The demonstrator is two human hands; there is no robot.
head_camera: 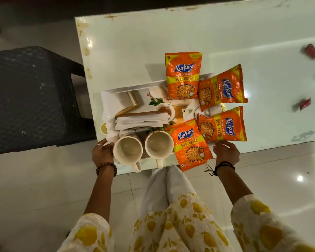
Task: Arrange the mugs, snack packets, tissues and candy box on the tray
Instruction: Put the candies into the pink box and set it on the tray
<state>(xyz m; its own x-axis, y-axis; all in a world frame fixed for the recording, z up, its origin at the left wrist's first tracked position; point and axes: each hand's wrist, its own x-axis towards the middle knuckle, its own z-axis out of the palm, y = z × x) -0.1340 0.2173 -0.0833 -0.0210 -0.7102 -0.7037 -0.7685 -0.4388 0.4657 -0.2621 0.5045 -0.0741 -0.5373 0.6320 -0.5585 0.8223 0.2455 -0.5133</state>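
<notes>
Rectangular white tray (pixel 105 99), glossy with a printed tea-set motif, set at the near left corner of a glossy white table (pixel 171 33) with chipped, stained edges. Two round cream ceramic mugs, left mug (pixel 128 150) and right mug (pixel 159 144), stood upright and empty along the tray's near edge, just beside each other, curved handles pointing off the near edge. Fanned stack of thin white tissues (pixel 142 120) lay flat behind the mugs, toward the tray's left end. Four flat, crinkled orange-and-yellow foil snack packets at the tray's right end: far packet (pixel 183 75) leaning over the far rim; right far packet (pixel 223 88) and right near packet (pixel 223 125) overhanging the right end; near packet (pixel 189 145) overhanging the near edge, its corner overlapped by the right near packet. Candy box not identifiable.

Left hand (pixel 102 153), beaded bracelet at the wrist, placed at the tray's near left corner, fingers curled over the rim beside the left mug. Right hand (pixel 226 151), dark thread at the wrist, held at the tray's near right corner, fingers extended and touching the lower edge of the right near packet; grip on the tray beneath cannot be told.

Two small red wrapped items (pixel 311 51) (pixel 305 104) lay well apart toward the table's right side. Dark woven-textured chair (pixel 25 97) stood off the table's left edge.
</notes>
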